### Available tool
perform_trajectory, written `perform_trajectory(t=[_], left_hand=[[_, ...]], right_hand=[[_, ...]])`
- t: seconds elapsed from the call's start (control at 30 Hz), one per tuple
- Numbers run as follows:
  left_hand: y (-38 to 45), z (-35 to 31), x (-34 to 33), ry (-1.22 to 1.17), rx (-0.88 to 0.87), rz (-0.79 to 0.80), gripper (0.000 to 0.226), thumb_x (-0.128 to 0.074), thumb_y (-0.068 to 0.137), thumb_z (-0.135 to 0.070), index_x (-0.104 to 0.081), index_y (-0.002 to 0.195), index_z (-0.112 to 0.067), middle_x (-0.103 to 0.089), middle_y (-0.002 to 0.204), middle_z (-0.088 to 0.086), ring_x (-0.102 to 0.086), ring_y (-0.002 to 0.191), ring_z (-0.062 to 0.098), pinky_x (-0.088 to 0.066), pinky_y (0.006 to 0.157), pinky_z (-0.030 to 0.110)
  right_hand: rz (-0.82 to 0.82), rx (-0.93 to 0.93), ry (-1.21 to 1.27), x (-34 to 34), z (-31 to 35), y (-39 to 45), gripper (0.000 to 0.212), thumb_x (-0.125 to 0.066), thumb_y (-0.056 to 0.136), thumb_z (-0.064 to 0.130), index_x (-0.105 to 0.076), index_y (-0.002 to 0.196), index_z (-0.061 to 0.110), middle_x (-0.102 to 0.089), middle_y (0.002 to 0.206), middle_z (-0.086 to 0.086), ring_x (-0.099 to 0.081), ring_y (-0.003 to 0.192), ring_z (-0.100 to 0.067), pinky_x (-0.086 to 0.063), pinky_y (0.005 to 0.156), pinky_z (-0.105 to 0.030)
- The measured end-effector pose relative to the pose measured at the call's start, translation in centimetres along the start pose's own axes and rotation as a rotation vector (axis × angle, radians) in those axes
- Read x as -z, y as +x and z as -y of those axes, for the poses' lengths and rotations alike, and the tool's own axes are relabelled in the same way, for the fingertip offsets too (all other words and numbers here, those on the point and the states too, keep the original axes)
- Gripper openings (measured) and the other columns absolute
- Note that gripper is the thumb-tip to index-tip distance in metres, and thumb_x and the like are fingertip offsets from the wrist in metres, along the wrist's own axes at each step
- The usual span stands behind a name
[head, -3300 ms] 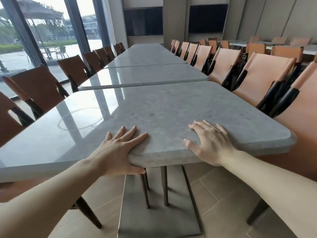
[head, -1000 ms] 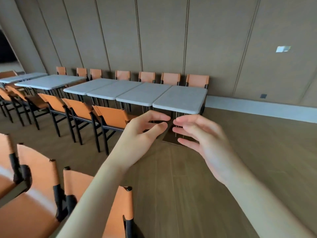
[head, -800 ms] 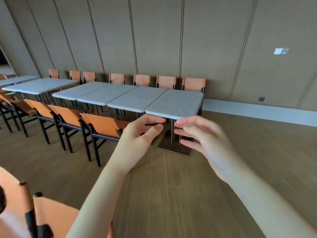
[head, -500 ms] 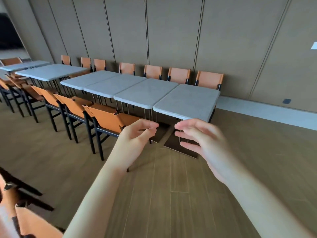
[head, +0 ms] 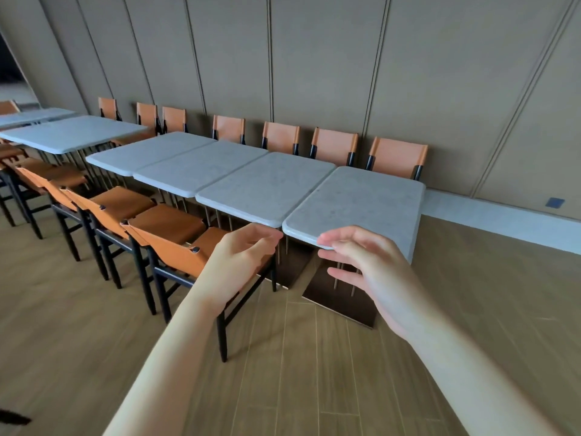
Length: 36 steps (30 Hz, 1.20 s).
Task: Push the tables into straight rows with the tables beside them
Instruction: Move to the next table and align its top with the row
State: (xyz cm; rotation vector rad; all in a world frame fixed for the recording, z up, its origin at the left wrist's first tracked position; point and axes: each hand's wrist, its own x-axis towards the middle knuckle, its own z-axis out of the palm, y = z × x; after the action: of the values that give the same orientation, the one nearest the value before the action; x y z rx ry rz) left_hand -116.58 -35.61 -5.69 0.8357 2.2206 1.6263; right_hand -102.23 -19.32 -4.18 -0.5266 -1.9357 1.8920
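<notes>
1. Head view, foreground: left hand point(head: 242, 259) raised, fingers loosely curled and holding nothing, fingertips seen just before the near edge of the second table point(head: 267, 187); contact not determinable.
2. Right hand point(head: 374, 272) raised, fingers relaxed and slightly spread, gripping nothing; fingertips overlapping the near rounded corner of the end table point(head: 361, 202), touch not determinable.
3. Grey-topped tables set side by side in a row along the panelled wall point(head: 314, 58); near edges stepped, not flush.
4. Orange chairs point(head: 163, 228) tucked along the near side, more against the wall behind.
5. Open wooden floor point(head: 471, 309) right of the end table and toward the viewer.
6. No legible writing or brand marks.
</notes>
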Motion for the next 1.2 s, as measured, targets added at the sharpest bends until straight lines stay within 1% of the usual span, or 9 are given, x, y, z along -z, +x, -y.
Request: perform_trajectory(t=[0.07, 0.2, 0.33, 0.47, 0.67, 0.87, 0.97, 1.1, 1.2], left_hand=[[3.3, 0.7, -0.3, -0.008, 0.009, 0.031, 0.018, -0.057, 0.102, -0.030, -0.075, 0.105, -0.031, -0.075, 0.106, -0.007, -0.070, 0.105, 0.014, -0.051, 0.103, 0.048], [8.4, 2.4, -1.3, 0.011, 0.022, 0.114, 0.016, -0.059, 0.100, -0.034, -0.075, 0.103, -0.036, -0.074, 0.106, -0.013, -0.068, 0.107, 0.004, -0.050, 0.105, 0.042], [12.7, 4.6, -1.6, 0.037, 0.061, 0.137, 0.020, -0.056, 0.092, -0.043, -0.074, 0.101, -0.044, -0.074, 0.104, -0.015, -0.067, 0.107, 0.003, -0.051, 0.104, 0.043], [16.7, 6.6, -2.3, 0.046, 0.112, 0.147, 0.019, -0.057, 0.098, -0.035, -0.074, 0.099, -0.043, -0.074, 0.103, -0.016, -0.068, 0.104, 0.001, -0.052, 0.102, 0.040], [24.4, 8.1, -4.2, 0.063, 0.170, 0.154, 0.017, -0.058, 0.098, -0.037, -0.074, 0.102, -0.038, -0.075, 0.103, -0.012, -0.068, 0.101, 0.002, -0.052, 0.102, 0.039], [35.2, 7.8, -6.1, 0.065, 0.174, 0.107, 0.019, -0.056, 0.100, -0.028, -0.075, 0.101, -0.034, -0.074, 0.103, -0.014, -0.069, 0.100, 0.003, -0.053, 0.101, 0.038], [39.9, 7.9, -7.4, 0.048, 0.144, 0.035, 0.020, -0.057, 0.099, -0.025, -0.075, 0.098, -0.033, -0.074, 0.100, -0.014, -0.069, 0.101, 0.005, -0.055, 0.097, 0.039], [44.2, 10.2, -8.1, -0.061, 0.138, -0.305, 0.020, -0.061, 0.095, -0.019, -0.075, 0.094, -0.033, -0.074, 0.093, -0.021, -0.068, 0.099, 0.005, -0.053, 0.096, 0.044], [47.0, 12.0, -8.0, -0.133, 0.195, -0.486, 0.019, -0.059, 0.096, -0.019, -0.073, 0.094, -0.031, -0.071, 0.081, -0.024, -0.062, 0.086, 0.007, -0.052, 0.097, 0.049]], right_hand=[[-0.013, -0.024, -0.001, 0.2, -0.4, 3.0, 0.019, -0.058, 0.101, 0.013, -0.076, 0.099, 0.014, -0.076, 0.109, 0.009, -0.073, 0.104, -0.009, -0.057, 0.098, -0.040], [-0.039, -0.053, 0.010, 0.4, -1.3, 8.4, 0.018, -0.058, 0.101, 0.014, -0.076, 0.098, 0.013, -0.076, 0.102, 0.013, -0.073, 0.102, -0.009, -0.058, 0.097, -0.039], [-0.017, -0.084, 0.019, 0.3, -2.3, 13.2, 0.017, -0.059, 0.101, 0.016, -0.075, 0.100, 0.013, -0.077, 0.106, 0.007, -0.073, 0.102, -0.010, -0.058, 0.095, -0.037], [-0.007, -0.106, 0.049, 0.5, -3.3, 18.4, 0.018, -0.058, 0.101, 0.015, -0.075, 0.098, 0.014, -0.077, 0.107, 0.003, -0.074, 0.101, -0.010, -0.058, 0.094, -0.037], [0.050, -0.116, 0.066, 1.7, -4.1, 27.6, 0.017, -0.059, 0.100, 0.016, -0.076, 0.096, 0.016, -0.077, 0.107, 0.001, -0.074, 0.100, -0.011, -0.058, 0.093, -0.035], [0.071, -0.094, 0.082, 4.5, -3.9, 38.7, 0.019, -0.055, 0.102, 0.013, -0.074, 0.103, 0.010, -0.078, 0.106, 0.000, -0.074, 0.099, -0.010, -0.061, 0.082, -0.026], [0.071, -0.096, 0.077, 6.0, -4.5, 43.6, 0.020, -0.053, 0.103, 0.011, -0.073, 0.103, 0.011, -0.077, 0.107, -0.001, -0.074, 0.101, -0.012, -0.060, 0.088, -0.032], [0.030, -0.161, 0.129, 7.3, -6.0, 48.1, 0.022, -0.053, 0.101, 0.008, -0.073, 0.095, 0.014, -0.078, 0.106, -0.004, -0.074, 0.101, -0.016, -0.059, 0.090, -0.035], [0.032, -0.207, 0.137, 7.7, -7.5, 50.6, 0.021, -0.055, 0.100, 0.008, -0.073, 0.092, 0.016, -0.078, 0.105, -0.002, -0.075, 0.101, -0.017, -0.058, 0.091, -0.036]])
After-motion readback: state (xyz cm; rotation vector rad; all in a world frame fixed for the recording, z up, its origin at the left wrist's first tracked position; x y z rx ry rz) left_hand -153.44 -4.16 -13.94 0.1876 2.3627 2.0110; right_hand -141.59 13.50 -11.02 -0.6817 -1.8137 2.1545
